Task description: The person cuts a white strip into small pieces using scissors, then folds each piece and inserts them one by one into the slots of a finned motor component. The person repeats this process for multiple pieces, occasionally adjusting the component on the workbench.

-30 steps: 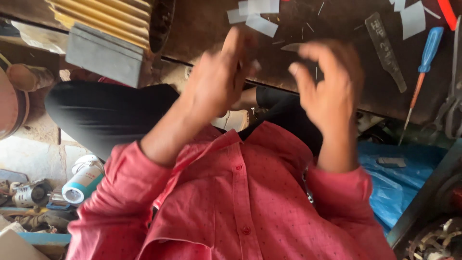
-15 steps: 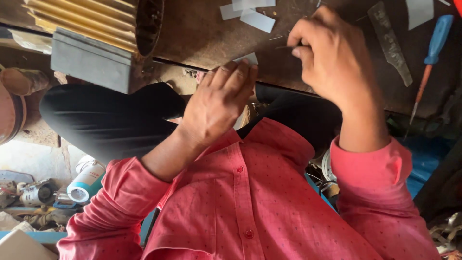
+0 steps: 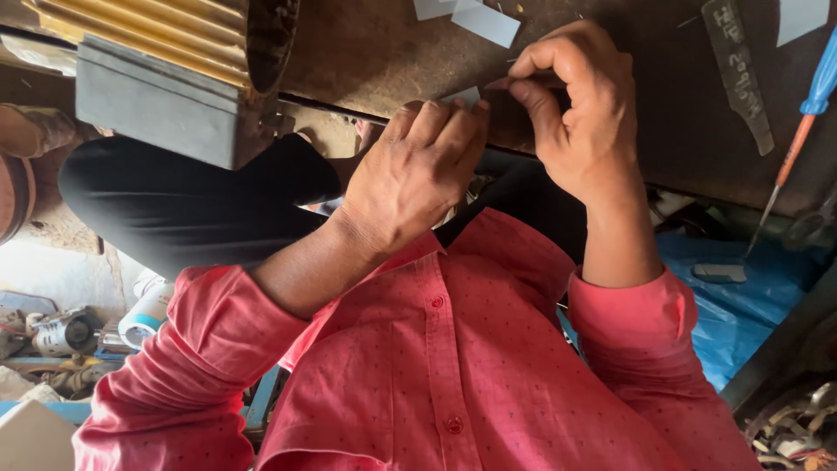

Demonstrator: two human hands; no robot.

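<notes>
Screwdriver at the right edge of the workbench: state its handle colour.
Blue handle on the slim orange-shafted screwdriver, seen best, and only, in the head view.

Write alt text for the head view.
Two bare hands meet at a dark workbench edge: the left hand and right hand pinch a small pale paper slip. Nearby lie a blue-handled screwdriver and a yellow ribbed motor housing.

A ribbed yellow motor housing (image 3: 166,35) with a grey box (image 3: 161,109) is being seen at the upper left. A blue-handled screwdriver (image 3: 806,113) is lying on the dark workbench (image 3: 366,52), and blue plastic sheeting (image 3: 741,305) is spread beneath.
</notes>
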